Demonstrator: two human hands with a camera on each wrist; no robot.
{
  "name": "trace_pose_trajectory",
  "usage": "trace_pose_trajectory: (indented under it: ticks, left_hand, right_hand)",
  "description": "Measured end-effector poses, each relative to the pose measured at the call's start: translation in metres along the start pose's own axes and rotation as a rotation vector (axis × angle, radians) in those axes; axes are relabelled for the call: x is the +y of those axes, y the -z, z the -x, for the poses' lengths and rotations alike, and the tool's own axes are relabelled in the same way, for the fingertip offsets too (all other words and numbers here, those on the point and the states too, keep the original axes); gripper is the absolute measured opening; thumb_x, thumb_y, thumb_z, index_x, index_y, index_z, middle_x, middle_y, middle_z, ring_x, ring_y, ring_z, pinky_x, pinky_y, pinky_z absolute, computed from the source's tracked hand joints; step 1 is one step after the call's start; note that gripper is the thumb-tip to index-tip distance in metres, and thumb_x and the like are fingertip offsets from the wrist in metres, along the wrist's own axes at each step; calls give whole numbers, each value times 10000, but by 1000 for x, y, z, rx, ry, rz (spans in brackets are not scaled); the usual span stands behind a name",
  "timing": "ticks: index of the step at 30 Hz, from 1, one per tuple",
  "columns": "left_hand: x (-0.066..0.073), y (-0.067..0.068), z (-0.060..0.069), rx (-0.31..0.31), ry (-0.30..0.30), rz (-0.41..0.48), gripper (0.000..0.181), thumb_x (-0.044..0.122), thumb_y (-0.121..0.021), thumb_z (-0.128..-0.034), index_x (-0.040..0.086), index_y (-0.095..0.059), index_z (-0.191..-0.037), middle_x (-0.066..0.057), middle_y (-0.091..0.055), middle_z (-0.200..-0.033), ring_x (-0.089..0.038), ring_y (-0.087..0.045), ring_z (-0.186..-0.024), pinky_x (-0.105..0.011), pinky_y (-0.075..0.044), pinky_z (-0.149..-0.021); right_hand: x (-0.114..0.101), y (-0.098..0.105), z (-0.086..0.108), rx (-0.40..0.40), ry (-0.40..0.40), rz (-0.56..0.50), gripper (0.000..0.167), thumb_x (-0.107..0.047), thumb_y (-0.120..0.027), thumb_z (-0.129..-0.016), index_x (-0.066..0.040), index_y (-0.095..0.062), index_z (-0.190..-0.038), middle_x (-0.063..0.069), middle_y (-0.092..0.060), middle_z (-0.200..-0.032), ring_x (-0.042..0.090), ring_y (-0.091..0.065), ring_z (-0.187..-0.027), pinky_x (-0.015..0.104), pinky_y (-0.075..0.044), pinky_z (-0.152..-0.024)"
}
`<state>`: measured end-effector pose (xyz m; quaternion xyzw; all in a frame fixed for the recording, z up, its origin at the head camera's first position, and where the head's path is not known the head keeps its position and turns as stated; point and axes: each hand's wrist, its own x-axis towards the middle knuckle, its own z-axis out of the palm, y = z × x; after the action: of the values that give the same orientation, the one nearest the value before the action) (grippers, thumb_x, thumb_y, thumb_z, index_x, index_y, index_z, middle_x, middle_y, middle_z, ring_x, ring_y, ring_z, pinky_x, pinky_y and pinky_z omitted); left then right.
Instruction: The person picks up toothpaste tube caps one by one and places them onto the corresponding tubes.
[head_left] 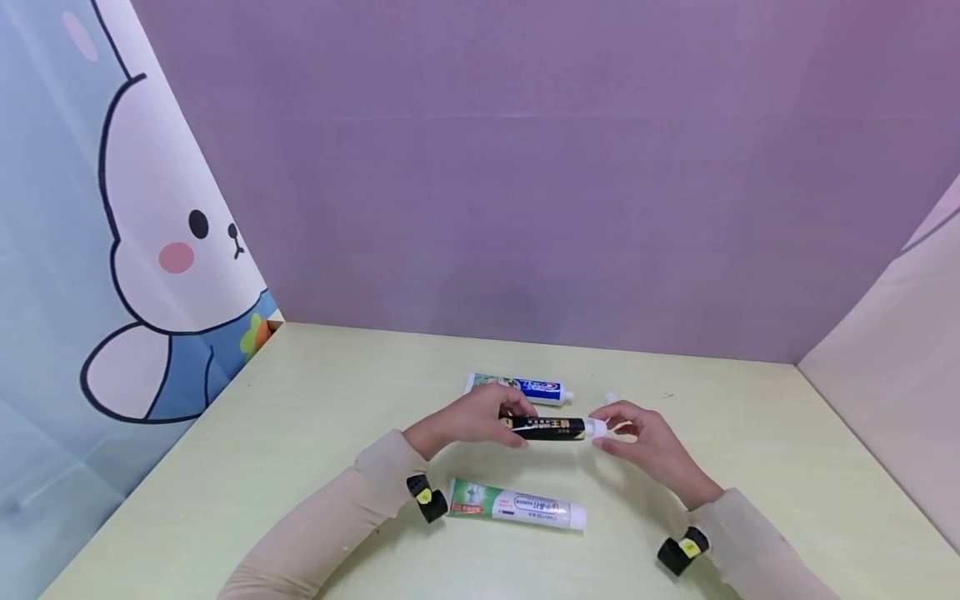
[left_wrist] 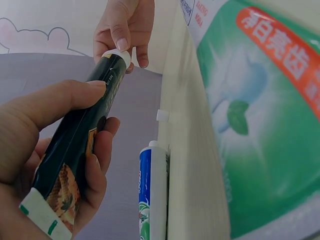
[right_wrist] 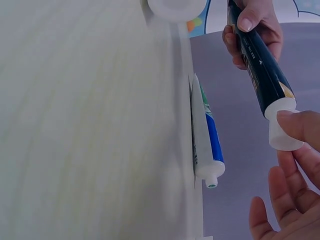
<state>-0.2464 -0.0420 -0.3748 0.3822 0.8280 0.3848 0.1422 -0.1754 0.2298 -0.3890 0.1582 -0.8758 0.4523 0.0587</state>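
My left hand grips a black toothpaste tube with gold lettering and holds it above the table, roughly level. At the tube's right end is a white cap, pinched between the thumb and fingers of my right hand. Behind the hands lies a blue, white and green toothpaste tube, its bare nozzle showing in the right wrist view. A loose small white cap rests on the table near that nozzle. Nearer to me lies a green and white toothpaste tube with a white cap end.
The pale yellow table meets a purple backdrop at its far edge. A curtain with a cartoon rabbit hangs on the left, and a pale cloth hangs on the right.
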Motion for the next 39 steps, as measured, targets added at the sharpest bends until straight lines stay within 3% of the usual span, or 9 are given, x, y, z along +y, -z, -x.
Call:
trace_pose_trajectory:
  ticks: [6,13,20,29,34,39]
  left_hand:
    - [0,1,0,-10,-22,7,344,107,-801,-717,83,-669,-1034,14,-689,-961,-99,-587,-939,-233,-450,-869]
    - [2,3,0,-18,-14,-4,331,112,-798,-725,90,-678,-1033,22,-687,-970,-109,-577,-950,-226,-451,-840]
    - [5,5,1,-26,5,-5,325,132,-791,-737,108,-689,-1044,38,-683,-1013,-132,-585,-995,-226,-452,-841]
    - [6,6,0,-48,-56,-8,322,88,-785,-731,86,-684,-1037,11,-700,-979,-77,-594,-908,-214,-453,-812]
    - [5,5,0,-45,-86,-4,331,84,-782,-734,75,-681,-1049,0,-701,-989,-74,-606,-922,-205,-457,-831]
    - [6,3,1,-33,-81,-5,344,91,-792,-729,85,-682,-1055,14,-698,-975,-70,-607,-914,-210,-457,-845]
  right_hand:
    - [-1,-1,1,1,28,38,262,-92,-758,-776,-84,-681,-1026,71,-648,-1054,130,-570,-908,283,-501,-789]
    - [2,-4,0,39,108,110,256,-113,-778,-760,-142,-698,-1001,-5,-654,-1013,72,-569,-909,392,-504,-798]
    - [2,-5,0,83,234,181,282,-96,-797,-735,-149,-702,-996,-29,-664,-984,77,-584,-903,314,-506,-783]
    - [1,-5,2,76,260,223,270,-32,-798,-705,-81,-710,-956,30,-672,-945,135,-593,-854,276,-495,-750]
    - [-2,-3,4,49,227,167,235,-83,-778,-751,-122,-711,-973,-5,-672,-966,61,-580,-875,296,-502,-772]
    - [1,-2,4,11,182,87,171,-81,-740,-794,-98,-713,-962,23,-680,-956,34,-579,-834,294,-494,-756]
